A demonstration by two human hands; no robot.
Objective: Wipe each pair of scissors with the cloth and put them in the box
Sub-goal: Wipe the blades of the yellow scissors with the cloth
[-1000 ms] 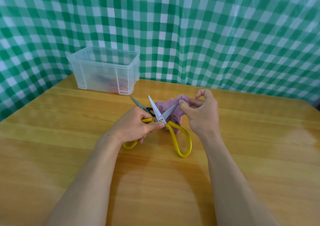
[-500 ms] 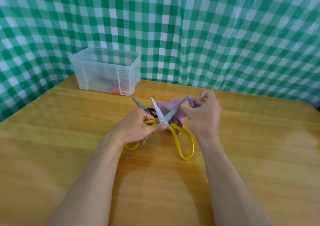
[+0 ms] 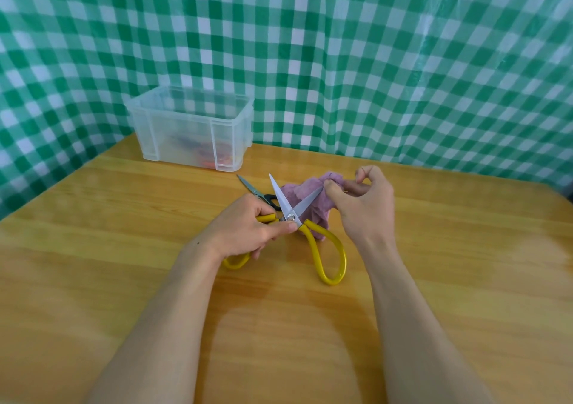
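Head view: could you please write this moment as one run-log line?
step: wiping | yellow scissors: blades open | left hand: grips one handle | right hand: pinches purple cloth at blade tip | black-handled scissors: on table

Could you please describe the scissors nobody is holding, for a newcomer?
Find the clear box at the table's back left. Just in front of it, beyond the left hand, lie small scissors. Their handles are black, whereas the held pair's are yellow.

Black scissors (image 3: 251, 188) lie btwn yellow scissors (image 3: 290, 217) & box (image 3: 183, 136), in the straight path. Yellow blades spread open, cloth (image 3: 310, 200) bunched against them. Box top open. Room over table (image 3: 124, 217) left & right; checked sheet (image 3: 341, 62) close behind box.
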